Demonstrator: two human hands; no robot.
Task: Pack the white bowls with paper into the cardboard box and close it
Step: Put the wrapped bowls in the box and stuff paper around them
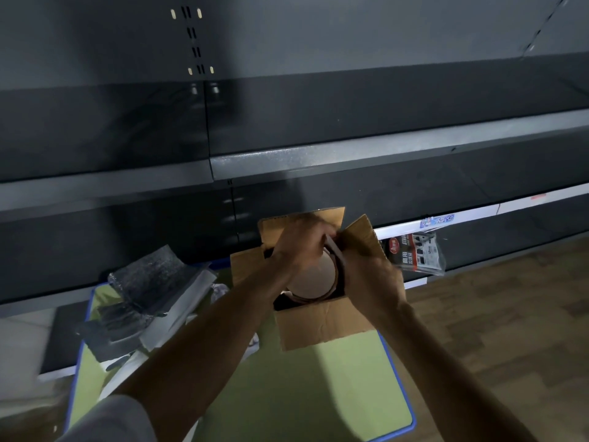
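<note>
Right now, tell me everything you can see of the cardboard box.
The cardboard box is plain brown and stands open on the green mat. Its far flap stands up, the right flap leans outward, the near flap hangs down the front. Inside sits a round pale bowl with a darker rim. Both hands are at the opening: the left hand over the far side, the right hand against the right wall. Blur hides what their fingers grip.

box mouth: filled by bowl | mat front: free | left: sheet pile
</note>
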